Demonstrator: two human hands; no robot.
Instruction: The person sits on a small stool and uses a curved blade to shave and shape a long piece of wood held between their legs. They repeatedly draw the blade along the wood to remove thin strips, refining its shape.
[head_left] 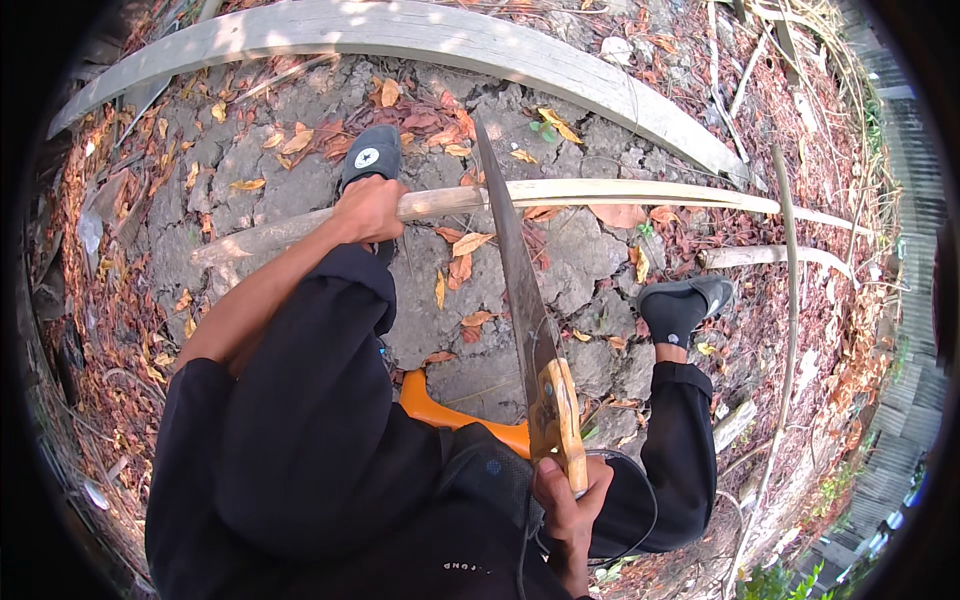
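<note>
My left hand (pixel 370 212) is closed around a pale wooden pole (pixel 440 203), just beside my left shoe. The pole runs left to right across the ground in front of me, and its part right of the saw looks split lengthwise into strips. In my right hand (pixel 572 505), low in the middle, is the wooden handle of a handsaw (pixel 520 285). Its long dark blade points away from me and crosses over the pole, right of my left hand. Whether the teeth touch the wood I cannot tell.
A long grey plank (pixel 400 32) lies across the far side. A short stick (pixel 765 256) and a long thin branch (pixel 789 330) lie to the right. Something orange, like a stool (pixel 430 403), shows beneath me. Dry leaves cover cracked soil, and a corrugated fence (pixel 905 330) bounds the right.
</note>
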